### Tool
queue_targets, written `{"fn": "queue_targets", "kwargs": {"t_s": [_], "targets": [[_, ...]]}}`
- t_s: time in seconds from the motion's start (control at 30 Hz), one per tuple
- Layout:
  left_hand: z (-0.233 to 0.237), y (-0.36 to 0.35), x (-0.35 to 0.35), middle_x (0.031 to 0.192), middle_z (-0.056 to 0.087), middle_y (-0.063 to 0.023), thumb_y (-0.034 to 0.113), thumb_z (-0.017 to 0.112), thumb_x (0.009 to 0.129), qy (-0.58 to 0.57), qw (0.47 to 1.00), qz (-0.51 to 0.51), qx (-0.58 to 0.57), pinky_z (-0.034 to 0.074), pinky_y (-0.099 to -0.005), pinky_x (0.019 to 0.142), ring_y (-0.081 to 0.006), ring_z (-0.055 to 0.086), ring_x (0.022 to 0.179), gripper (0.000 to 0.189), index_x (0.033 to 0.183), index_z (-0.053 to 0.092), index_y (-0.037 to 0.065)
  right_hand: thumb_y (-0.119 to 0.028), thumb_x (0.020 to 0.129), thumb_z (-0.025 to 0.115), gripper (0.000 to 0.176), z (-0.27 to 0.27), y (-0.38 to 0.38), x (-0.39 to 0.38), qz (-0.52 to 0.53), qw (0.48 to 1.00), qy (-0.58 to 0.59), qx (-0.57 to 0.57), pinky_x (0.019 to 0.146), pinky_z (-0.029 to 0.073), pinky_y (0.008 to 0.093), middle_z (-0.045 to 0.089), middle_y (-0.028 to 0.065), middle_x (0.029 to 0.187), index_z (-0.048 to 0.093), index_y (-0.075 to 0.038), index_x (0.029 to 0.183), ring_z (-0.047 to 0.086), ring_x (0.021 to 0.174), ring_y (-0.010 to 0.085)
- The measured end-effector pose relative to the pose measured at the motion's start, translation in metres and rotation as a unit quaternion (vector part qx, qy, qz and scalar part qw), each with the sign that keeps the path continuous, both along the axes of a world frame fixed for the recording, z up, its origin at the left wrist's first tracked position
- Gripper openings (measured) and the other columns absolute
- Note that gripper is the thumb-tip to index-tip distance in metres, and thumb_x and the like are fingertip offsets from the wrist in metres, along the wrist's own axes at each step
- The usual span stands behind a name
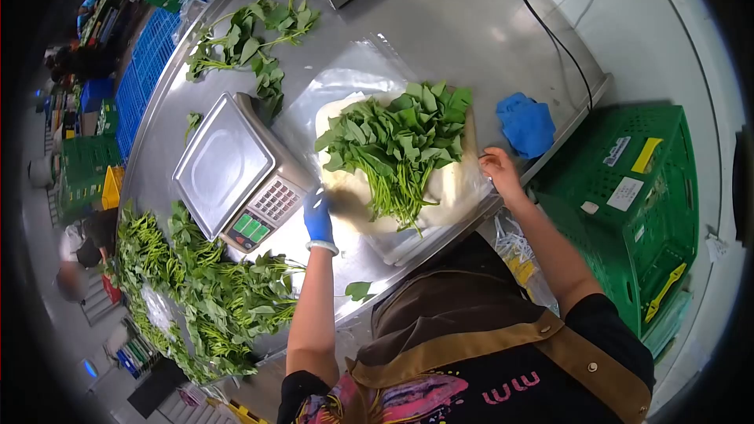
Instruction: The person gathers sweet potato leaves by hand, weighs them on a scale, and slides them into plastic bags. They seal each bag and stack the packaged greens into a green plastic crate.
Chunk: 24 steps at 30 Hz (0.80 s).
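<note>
A bunch of leafy green stems (400, 141) lies on a pale cream sheet (342, 188), with the leaves away from me and the cut stems towards me. Clear plastic bags (345, 71) are spread flat under and around it. My left hand (318, 216), in a blue glove, is at the left edge of the plastic, beside the scale's keypad; its finger shape is hard to make out. On the other side, my bare right hand (499, 169) has its fingers curled together at the right edge of the clear plastic.
A digital scale (239, 173) stands left of the bunch. Loose greens (212, 290) heap at the lower left, more stems (251, 39) at the far side. A crumpled blue glove (526, 124) lies right. Green crates (620, 188) stand beside the steel table (471, 23); a black cable (550, 31) crosses it.
</note>
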<state>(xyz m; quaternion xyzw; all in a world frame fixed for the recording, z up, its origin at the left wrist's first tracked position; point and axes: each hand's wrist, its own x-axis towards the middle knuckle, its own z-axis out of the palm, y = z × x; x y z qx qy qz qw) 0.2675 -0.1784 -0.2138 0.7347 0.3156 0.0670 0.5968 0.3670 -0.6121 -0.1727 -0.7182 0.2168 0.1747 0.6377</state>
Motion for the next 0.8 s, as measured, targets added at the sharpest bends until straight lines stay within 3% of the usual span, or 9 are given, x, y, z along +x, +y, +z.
{"fn": "queue_targets", "kwargs": {"t_s": [0.1,0.2,0.37,0.43,0.5,0.57,0.63,0.67,0.8], "targets": [[0.058,-0.034,0.024,0.112,0.059,-0.0105,0.008,0.064,0.083,0.086,0.995,0.027,0.031,0.044,-0.0296,0.091,-0.0178,0.057,0.101,0.040,0.121,0.054,-0.002,0.011,0.077,0.052,0.043,-0.018,-0.011,0.010,0.131,0.967,-0.196,-0.099,0.077,0.047,0.0269,0.061,0.0075,0.096,0.052,-0.003,0.118,0.058,0.083,0.0161],[0.025,-0.020,0.024,0.102,0.061,-0.0082,0.006,0.065,0.077,-0.074,0.971,0.012,0.229,0.050,-0.0283,0.074,-0.0153,0.060,0.082,0.038,0.115,0.058,0.002,0.014,0.077,0.049,0.043,0.013,-0.006,0.021,0.197,0.954,-0.198,-0.110,0.078,0.046,0.0267,0.060,0.0071,0.095,0.051,-0.002,0.117,0.056,0.085,0.0159],[0.047,-0.013,0.046,0.082,0.065,-0.0052,0.011,0.064,0.079,0.114,0.990,-0.077,-0.024,0.044,-0.0232,0.052,-0.0098,0.052,0.057,0.026,0.103,0.065,0.002,0.010,0.075,0.055,0.034,0.035,0.004,0.033,0.248,0.935,-0.206,-0.145,0.081,0.045,0.0286,0.056,0.0046,0.090,0.055,-0.003,0.107,0.055,0.088,0.0189],[0.062,-0.011,0.057,0.079,0.069,-0.0047,0.012,0.060,0.082,0.176,0.961,-0.129,-0.170,0.044,-0.0236,0.051,-0.0103,0.051,0.054,0.024,0.103,0.065,0.002,0.005,0.074,0.060,0.026,0.048,0.010,0.037,0.328,0.861,-0.303,-0.244,0.081,0.046,0.0302,0.056,0.0035,0.088,0.058,-0.004,0.098,0.055,0.090,0.0195],[0.062,-0.017,0.064,0.084,0.071,-0.0049,0.018,0.058,0.085,0.167,0.956,-0.187,-0.152,0.032,-0.0184,0.042,-0.0045,0.040,0.044,0.024,0.100,0.067,0.003,-0.003,0.072,0.064,0.017,0.053,0.013,0.050,0.412,0.720,-0.431,-0.355,0.081,0.046,0.0317,0.055,0.0028,0.087,0.061,-0.006,0.088,0.054,0.090,0.0196],[0.067,-0.018,0.071,0.084,0.071,-0.0140,0.019,0.055,0.085,0.100,0.941,-0.296,0.128,0.045,-0.0314,0.051,-0.0198,0.057,0.055,0.028,0.103,0.065,0.000,-0.009,0.069,0.064,0.012,0.094,0.039,0.062,0.477,0.606,-0.536,-0.345,0.079,0.045,0.0327,0.055,0.0023,0.085,0.062,-0.009,0.080,0.054,0.090,0.0187],[0.118,-0.045,0.074,0.085,0.069,-0.0209,0.017,0.051,0.086,0.036,0.853,-0.347,0.387,0.052,-0.0396,0.064,-0.0310,0.066,0.071,0.026,0.100,0.063,-0.001,-0.012,0.067,0.064,0.008,0.143,0.078,0.053,0.541,0.501,-0.602,-0.306,0.077,0.045,0.0330,0.055,0.0016,0.082,0.061,-0.010,0.074,0.053,0.088,0.0179],[0.151,-0.064,0.078,0.084,0.067,-0.0217,0.018,0.051,0.085,0.138,0.816,-0.363,0.428,0.052,-0.0465,0.072,-0.0375,0.065,0.079,0.022,0.095,0.060,0.002,-0.013,0.066,0.064,0.006,0.161,0.100,0.041,0.574,0.454,-0.623,-0.277,0.077,0.045,0.0329,0.054,0.0012,0.080,0.060,-0.011,0.072,0.053,0.087,0.0175],[0.181,-0.095,0.048,0.075,0.066,-0.0153,0.012,0.053,0.082,0.093,0.738,-0.388,0.544,0.053,-0.0388,0.058,-0.0293,0.067,0.066,0.013,0.089,0.057,0.001,-0.015,0.069,0.063,0.006,0.168,0.156,-0.020,0.564,0.566,-0.536,-0.275,0.076,0.045,0.0344,0.057,0.0010,0.076,0.060,-0.010,0.066,0.056,0.084,0.0206]]}}
